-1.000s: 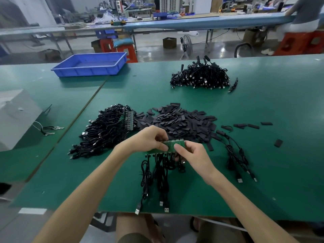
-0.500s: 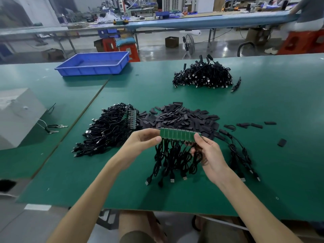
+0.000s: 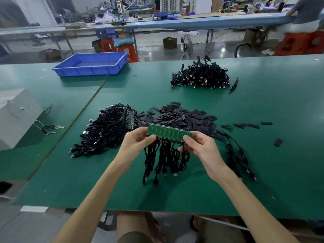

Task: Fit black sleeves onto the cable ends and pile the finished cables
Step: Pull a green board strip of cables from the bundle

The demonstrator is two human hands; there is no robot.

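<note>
Both hands hold up a green strip of small circuit boards (image 3: 169, 132) above the table. My left hand (image 3: 138, 143) pinches its left end and my right hand (image 3: 199, 146) pinches its right end. Several black cables (image 3: 166, 158) hang from the strip's lower edge, their plugs near the green table (image 3: 263, 181). Behind the strip lies a heap of loose black sleeves (image 3: 182, 118). A pile of black cables with another green strip (image 3: 105, 128) lies to the left. A far pile of cables (image 3: 201, 78) sits at the back.
A blue tray (image 3: 91, 64) stands at the back left. A grey box (image 3: 15, 118) sits at the left, with keys (image 3: 52, 129) beside it. A few sleeved cables (image 3: 236, 151) and stray sleeves (image 3: 249, 125) lie on the right. A person sits at the far right bench.
Both hands have lifted the green strip off the table and turned it flat toward me; the cables now dangle from it. My view has shifted slightly.
</note>
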